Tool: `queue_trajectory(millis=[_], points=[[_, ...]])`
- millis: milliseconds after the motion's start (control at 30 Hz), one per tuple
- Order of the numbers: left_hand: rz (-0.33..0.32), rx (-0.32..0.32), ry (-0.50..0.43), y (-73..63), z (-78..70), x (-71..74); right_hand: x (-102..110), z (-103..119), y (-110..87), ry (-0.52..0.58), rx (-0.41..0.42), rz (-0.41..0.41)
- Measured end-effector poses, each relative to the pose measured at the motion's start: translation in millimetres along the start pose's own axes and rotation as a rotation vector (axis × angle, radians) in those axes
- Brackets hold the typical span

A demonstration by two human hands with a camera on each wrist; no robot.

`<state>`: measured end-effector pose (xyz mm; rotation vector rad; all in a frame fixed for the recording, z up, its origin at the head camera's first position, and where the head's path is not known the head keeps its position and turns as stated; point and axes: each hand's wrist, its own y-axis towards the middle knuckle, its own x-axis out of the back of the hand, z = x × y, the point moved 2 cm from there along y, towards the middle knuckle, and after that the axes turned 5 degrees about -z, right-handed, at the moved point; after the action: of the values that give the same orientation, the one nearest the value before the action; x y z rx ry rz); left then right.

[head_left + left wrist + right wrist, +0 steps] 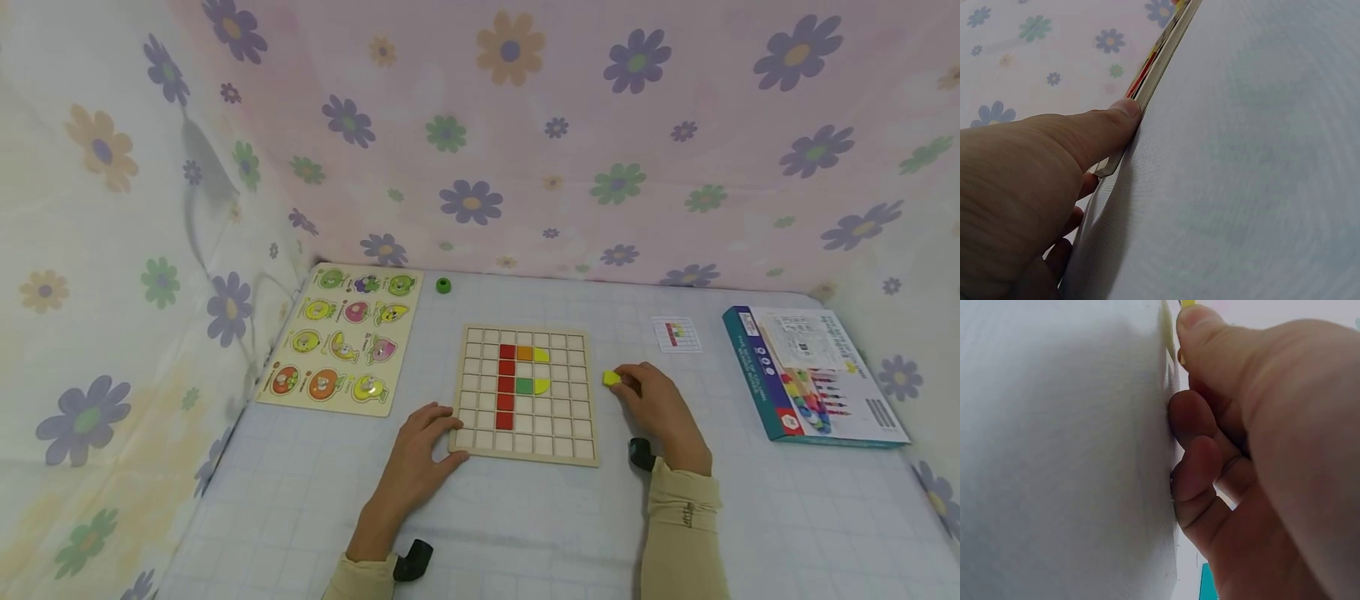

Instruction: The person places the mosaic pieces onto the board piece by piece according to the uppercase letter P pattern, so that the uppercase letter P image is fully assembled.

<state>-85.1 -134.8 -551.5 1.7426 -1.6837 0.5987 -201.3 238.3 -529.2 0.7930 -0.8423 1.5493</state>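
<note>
Between thumb and fingertips my right hand [660,408] pinches a small yellow block [611,378], just right of the wooden grid board [555,450]. In the right wrist view only a bit of that yellow block [1188,303] shows, at the top. My left hand [412,458] rests at the board's near left corner, thumb along the front edge and fingers by the left side. On the grid stands a column of red squares [506,385]. To its right lie an orange square [525,353], a green square [524,386] and two yellow pieces with a rounded corner [542,387].
A small pattern card [686,342] lies behind the right hand. Far right is a boxed toy set [847,400]. A fruit puzzle board [300,398] lies on the left, with a green bead [443,286] beside its far corner. Flowered cloth walls [510,125] surround the table.
</note>
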Motion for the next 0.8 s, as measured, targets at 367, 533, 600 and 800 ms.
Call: queue_trajectory(millis=[367, 533, 600, 800], points=[[-0.006, -0.021, -0.003, -0.2, -2.6, 1.8, 3, 7, -1.2, 0.039, 0.096, -0.083], [0.005, -0.006, 0.001, 0.8, -2.2, 1.6, 5, 21, 1.9, 0.040, 0.149, -0.116], [0.009, 0.007, -0.003, 0.9, -2.1, 1.3, 6, 28, 3.2, 0.040, 0.160, -0.118], [0.013, 0.020, -0.003, 0.3, -2.5, 1.0, 5, 52, 5.3, 0.060, 0.210, -0.110]])
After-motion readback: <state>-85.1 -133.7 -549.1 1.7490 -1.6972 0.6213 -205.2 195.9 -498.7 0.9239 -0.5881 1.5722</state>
